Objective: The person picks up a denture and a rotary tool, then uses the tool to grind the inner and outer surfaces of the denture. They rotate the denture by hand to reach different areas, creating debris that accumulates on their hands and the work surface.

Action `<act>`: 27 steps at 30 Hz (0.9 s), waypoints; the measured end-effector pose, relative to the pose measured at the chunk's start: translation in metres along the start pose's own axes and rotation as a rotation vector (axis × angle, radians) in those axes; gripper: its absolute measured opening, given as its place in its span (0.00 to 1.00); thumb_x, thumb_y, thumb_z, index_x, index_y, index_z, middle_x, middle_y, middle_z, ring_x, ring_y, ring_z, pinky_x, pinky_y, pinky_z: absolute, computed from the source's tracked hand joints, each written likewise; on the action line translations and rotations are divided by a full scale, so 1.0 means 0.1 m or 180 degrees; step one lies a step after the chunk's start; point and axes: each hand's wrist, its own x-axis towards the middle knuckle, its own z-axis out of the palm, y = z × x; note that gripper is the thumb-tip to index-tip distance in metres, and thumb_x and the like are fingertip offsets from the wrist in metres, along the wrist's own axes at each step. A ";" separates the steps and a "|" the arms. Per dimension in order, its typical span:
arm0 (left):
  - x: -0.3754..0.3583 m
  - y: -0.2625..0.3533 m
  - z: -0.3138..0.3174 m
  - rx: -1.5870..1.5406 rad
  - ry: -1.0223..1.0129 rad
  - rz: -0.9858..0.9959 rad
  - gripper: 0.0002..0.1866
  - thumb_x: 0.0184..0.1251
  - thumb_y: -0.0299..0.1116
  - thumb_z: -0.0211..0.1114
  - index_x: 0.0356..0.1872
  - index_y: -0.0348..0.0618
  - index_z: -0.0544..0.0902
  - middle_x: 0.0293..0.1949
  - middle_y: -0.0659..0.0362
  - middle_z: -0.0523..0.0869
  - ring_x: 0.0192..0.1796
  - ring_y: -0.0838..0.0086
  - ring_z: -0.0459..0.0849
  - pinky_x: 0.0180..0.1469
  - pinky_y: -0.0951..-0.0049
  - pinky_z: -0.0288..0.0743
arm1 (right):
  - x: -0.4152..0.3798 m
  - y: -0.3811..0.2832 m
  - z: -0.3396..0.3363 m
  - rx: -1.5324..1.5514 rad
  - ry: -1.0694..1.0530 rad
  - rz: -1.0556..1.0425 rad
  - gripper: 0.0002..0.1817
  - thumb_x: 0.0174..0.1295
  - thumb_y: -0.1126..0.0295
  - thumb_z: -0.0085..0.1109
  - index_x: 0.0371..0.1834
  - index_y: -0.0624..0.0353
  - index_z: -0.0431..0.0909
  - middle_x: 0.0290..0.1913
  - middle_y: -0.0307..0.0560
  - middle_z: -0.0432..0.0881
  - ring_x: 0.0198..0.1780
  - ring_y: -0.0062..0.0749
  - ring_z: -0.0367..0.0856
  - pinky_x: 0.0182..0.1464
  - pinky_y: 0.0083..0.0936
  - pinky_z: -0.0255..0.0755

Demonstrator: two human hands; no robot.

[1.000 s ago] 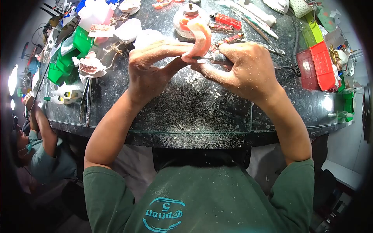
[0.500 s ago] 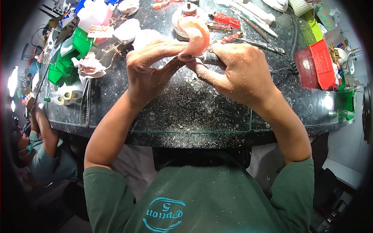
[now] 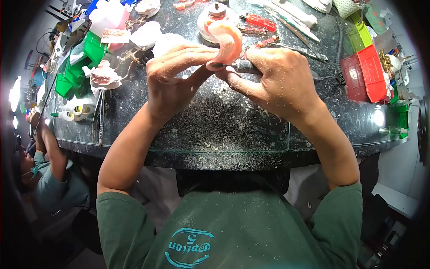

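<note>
Between my two hands is a curved pink piece (image 3: 229,42), shaped like a denture base, standing up from my fingertips. My left hand (image 3: 177,74) pinches its lower end from the left. My right hand (image 3: 282,80) is closed around a dark handpiece (image 3: 244,67), whose tip meets the lower edge of the pink piece. Pale shavings speckle my right hand and the dark bench below. Behind the pink piece stands a round glass jar (image 3: 207,24) with a metal cap.
Dental casts (image 3: 103,75), green bins (image 3: 95,48) and small bottles (image 3: 80,112) crowd the left. Red-handled tools (image 3: 260,22) and a white-handled one lie behind my right hand. A red bin (image 3: 371,74) stands at right. Another person (image 3: 51,179) sits at far left.
The pink piece has shifted and turned very slightly in my fingers. The handpiece and my right hand have tilted a little.
</note>
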 end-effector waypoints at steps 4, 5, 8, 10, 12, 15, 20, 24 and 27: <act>0.01 0.00 0.01 0.0023 -0.0013 -0.0032 0.13 0.47 0.22 0.77 0.38 0.41 0.89 0.37 0.55 0.91 0.40 0.65 0.89 0.44 0.70 0.81 | 0.00 -0.05 -0.01 0.0165 -0.0057 0.0066 0.25 0.55 0.45 0.64 0.23 0.59 0.82 0.22 0.52 0.80 0.28 0.46 0.83 0.32 0.39 0.76; 0.01 0.00 0.00 0.0037 -0.0033 -0.0038 0.14 0.47 0.22 0.77 0.38 0.41 0.89 0.37 0.55 0.91 0.41 0.65 0.89 0.45 0.70 0.81 | 0.01 -0.03 -0.01 0.0146 -0.0071 0.0082 0.24 0.56 0.45 0.64 0.23 0.59 0.82 0.22 0.52 0.80 0.28 0.46 0.83 0.32 0.39 0.76; 0.00 -0.01 0.00 0.0047 0.0004 0.0014 0.13 0.47 0.22 0.77 0.38 0.41 0.89 0.37 0.55 0.91 0.40 0.65 0.89 0.44 0.70 0.81 | 0.01 -0.05 0.00 0.0170 -0.0069 0.0073 0.24 0.55 0.45 0.65 0.24 0.59 0.82 0.23 0.52 0.80 0.28 0.46 0.83 0.33 0.39 0.76; 0.01 0.00 0.00 0.0030 -0.0046 0.0000 0.13 0.48 0.22 0.77 0.38 0.41 0.89 0.37 0.55 0.91 0.40 0.65 0.89 0.44 0.70 0.81 | 0.01 -0.06 -0.01 0.0156 -0.0062 0.0065 0.24 0.55 0.46 0.65 0.23 0.59 0.82 0.24 0.52 0.80 0.28 0.46 0.83 0.33 0.39 0.76; 0.01 0.01 -0.01 0.0022 -0.0034 -0.0009 0.13 0.48 0.23 0.77 0.38 0.41 0.89 0.37 0.56 0.91 0.40 0.65 0.90 0.43 0.70 0.80 | 0.02 -0.05 -0.03 0.0081 -0.0090 0.0028 0.24 0.55 0.46 0.65 0.23 0.59 0.82 0.24 0.52 0.81 0.28 0.46 0.83 0.33 0.40 0.76; 0.00 0.01 0.01 0.0016 0.0007 0.0012 0.12 0.49 0.23 0.77 0.38 0.41 0.89 0.37 0.56 0.91 0.40 0.65 0.90 0.43 0.70 0.80 | 0.01 -0.05 0.02 0.0185 0.0057 -0.0029 0.25 0.55 0.45 0.65 0.22 0.59 0.82 0.24 0.52 0.80 0.29 0.46 0.83 0.33 0.40 0.77; 0.02 0.02 0.01 0.0023 0.0032 0.0039 0.12 0.50 0.22 0.76 0.38 0.41 0.89 0.37 0.56 0.91 0.39 0.66 0.90 0.43 0.71 0.80 | 0.01 -0.05 -0.03 0.0014 -0.0068 0.0147 0.25 0.56 0.44 0.64 0.23 0.59 0.83 0.24 0.52 0.81 0.28 0.47 0.83 0.33 0.40 0.77; 0.01 0.00 0.02 0.0099 0.0041 -0.0045 0.11 0.51 0.22 0.76 0.38 0.41 0.89 0.37 0.56 0.91 0.39 0.66 0.90 0.43 0.70 0.80 | 0.01 -0.10 -0.03 -0.0186 -0.0111 0.0310 0.26 0.56 0.44 0.64 0.24 0.59 0.84 0.23 0.53 0.81 0.27 0.47 0.84 0.33 0.40 0.77; 0.01 0.00 0.02 0.0130 0.0034 -0.0008 0.11 0.51 0.23 0.76 0.38 0.41 0.89 0.37 0.56 0.91 0.39 0.66 0.90 0.43 0.70 0.81 | 0.00 -0.11 -0.02 -0.0083 -0.0018 0.0227 0.26 0.57 0.43 0.64 0.24 0.59 0.84 0.24 0.53 0.81 0.27 0.47 0.84 0.32 0.40 0.77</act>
